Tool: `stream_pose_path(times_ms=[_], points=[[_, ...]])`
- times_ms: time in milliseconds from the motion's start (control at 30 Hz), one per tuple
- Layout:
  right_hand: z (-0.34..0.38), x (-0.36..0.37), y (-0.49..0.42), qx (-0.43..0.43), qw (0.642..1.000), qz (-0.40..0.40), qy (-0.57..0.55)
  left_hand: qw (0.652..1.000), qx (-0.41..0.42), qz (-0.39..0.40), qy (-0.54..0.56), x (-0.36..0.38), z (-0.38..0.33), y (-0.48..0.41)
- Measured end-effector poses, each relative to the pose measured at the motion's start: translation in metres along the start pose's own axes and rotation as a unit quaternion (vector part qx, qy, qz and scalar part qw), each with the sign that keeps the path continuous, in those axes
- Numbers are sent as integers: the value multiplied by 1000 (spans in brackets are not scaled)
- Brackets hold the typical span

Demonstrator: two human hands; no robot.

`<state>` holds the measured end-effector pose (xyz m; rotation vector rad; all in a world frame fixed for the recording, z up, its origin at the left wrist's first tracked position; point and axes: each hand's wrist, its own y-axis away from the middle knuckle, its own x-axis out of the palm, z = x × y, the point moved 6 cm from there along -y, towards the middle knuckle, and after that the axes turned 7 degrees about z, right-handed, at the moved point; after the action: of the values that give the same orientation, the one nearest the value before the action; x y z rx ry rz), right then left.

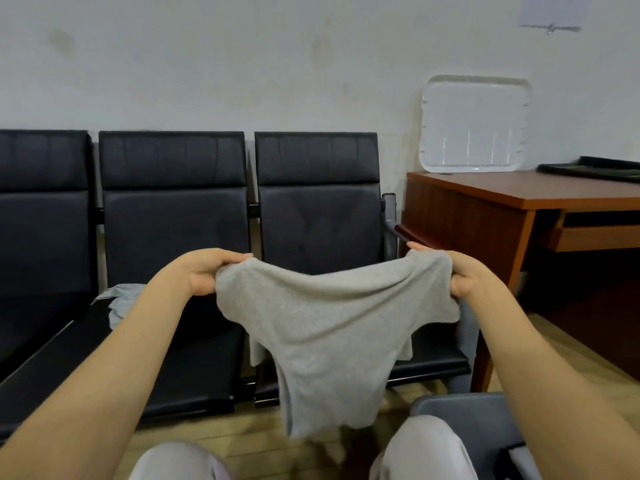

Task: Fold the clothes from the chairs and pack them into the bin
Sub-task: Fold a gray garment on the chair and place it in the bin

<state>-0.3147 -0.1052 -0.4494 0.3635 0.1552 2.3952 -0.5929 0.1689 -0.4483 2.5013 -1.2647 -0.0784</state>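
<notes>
Grey garment (pixel 329 317) gripped by left hand (pixel 204 271), right hand (pixel 464 275); bin (pixel 478 420) contents hidden.

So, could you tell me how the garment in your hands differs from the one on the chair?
The held garment hangs stretched between the left hand and right hand; the chair garment lies crumpled on a black seat. The held garment is warmer grey; the chair garment looks paler, bluish. The held garment shows whole; the left arm hides part of the chair garment. Both are unfolded.
</notes>
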Motion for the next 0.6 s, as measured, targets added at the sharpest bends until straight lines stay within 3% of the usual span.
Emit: stream_pose_path(times_ms=[233,333,433,500,600], points=[[-17,16,-44,68,997,-12,25,997,-64,-46,-26,14,22,-47],[-2,23,-63,-31,998,0,-46,992,90,-82,40,22,-1,-67],[11,23,-63,-129,982,15,-139,973,197,-51,108,13,-12,-79],[-2,15,-72,-149,983,-3,-106,982,174,-34,60,2,13,-87],[-56,-7,-104,-93,994,-42,41,995,75,-20,-70,-8,83,-111]])
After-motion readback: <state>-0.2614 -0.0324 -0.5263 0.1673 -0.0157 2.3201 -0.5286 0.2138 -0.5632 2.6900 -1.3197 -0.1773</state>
